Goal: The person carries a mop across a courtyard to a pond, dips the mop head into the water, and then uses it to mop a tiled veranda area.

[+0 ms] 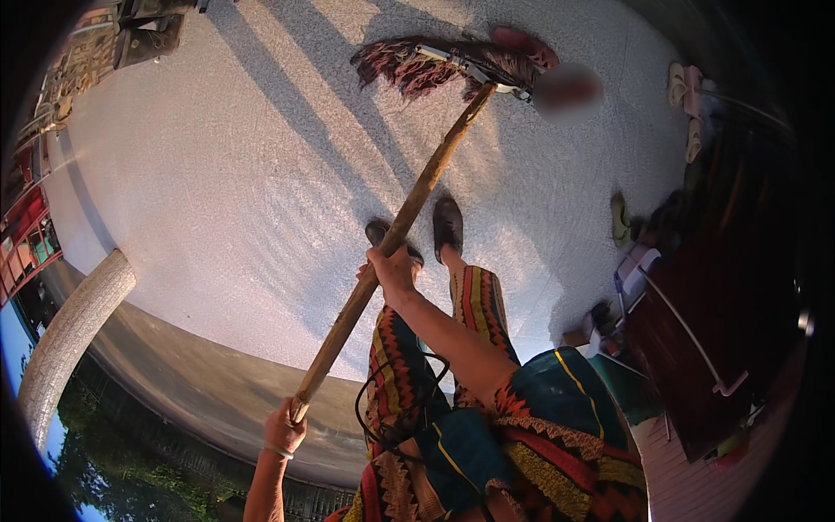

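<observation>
A long wooden mop handle [426, 178] slants from lower left to upper right across my front. My left hand [285, 426], a band at its wrist, is closed around the handle's near end. Farther up the pole, my right hand [391, 274] wraps around it in front of my legs. At the far end a metal clamp joins the pole to a mop head [417, 70] of dark reddish strands, spread sideways on the grey floor. A blurred round patch beside the clamp hides what is there.
My dark shoes [448, 224] stand on the speckled floor [217, 217] near the handle. Pale sandals [677, 85] and green footwear [620, 217] lie along the right side. A round pillar [76, 344] rises at left beside a low ledge. Dark red furniture [696, 339] stands at right.
</observation>
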The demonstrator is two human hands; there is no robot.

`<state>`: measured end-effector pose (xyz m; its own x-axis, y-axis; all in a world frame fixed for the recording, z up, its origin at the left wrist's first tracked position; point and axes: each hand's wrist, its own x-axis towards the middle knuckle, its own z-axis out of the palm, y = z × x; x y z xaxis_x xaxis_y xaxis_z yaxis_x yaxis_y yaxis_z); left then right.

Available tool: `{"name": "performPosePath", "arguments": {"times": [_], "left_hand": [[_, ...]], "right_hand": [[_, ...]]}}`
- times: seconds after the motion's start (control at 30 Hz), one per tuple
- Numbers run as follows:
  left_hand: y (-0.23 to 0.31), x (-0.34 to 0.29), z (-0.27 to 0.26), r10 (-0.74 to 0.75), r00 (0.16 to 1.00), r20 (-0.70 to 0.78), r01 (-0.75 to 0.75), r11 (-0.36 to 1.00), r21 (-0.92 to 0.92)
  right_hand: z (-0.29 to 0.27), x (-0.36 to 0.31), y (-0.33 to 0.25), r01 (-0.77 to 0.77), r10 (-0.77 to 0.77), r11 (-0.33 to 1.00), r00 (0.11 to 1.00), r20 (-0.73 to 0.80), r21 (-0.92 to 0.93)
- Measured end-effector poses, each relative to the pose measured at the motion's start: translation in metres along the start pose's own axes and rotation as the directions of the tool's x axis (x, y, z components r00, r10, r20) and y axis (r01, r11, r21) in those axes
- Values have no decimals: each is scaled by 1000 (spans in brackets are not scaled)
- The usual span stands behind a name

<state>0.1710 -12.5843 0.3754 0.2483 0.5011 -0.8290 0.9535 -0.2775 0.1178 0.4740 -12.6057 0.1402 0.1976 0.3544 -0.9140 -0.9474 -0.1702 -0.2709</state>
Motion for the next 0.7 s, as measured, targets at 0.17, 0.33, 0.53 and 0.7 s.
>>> {"name": "performPosePath", "arguments": {"times": [0.17,0.33,0.53,0.7], "left_hand": [[95,94,6,167,986,10,-167,983,79],[185,159,19,318,945,75,-317,948,-25],[172,148,11,360,921,150,-343,931,-126],[10,129,-21,314,938,146,-307,949,-70]], "right_hand": [[-57,58,-90,147,-136,988,972,-192,45],[-118,103,-174,310,-298,951,885,-358,-25],[-132,96,-150,305,-317,948,878,-359,-91],[-42,71,-7,231,-222,973,893,-391,-25]]}}
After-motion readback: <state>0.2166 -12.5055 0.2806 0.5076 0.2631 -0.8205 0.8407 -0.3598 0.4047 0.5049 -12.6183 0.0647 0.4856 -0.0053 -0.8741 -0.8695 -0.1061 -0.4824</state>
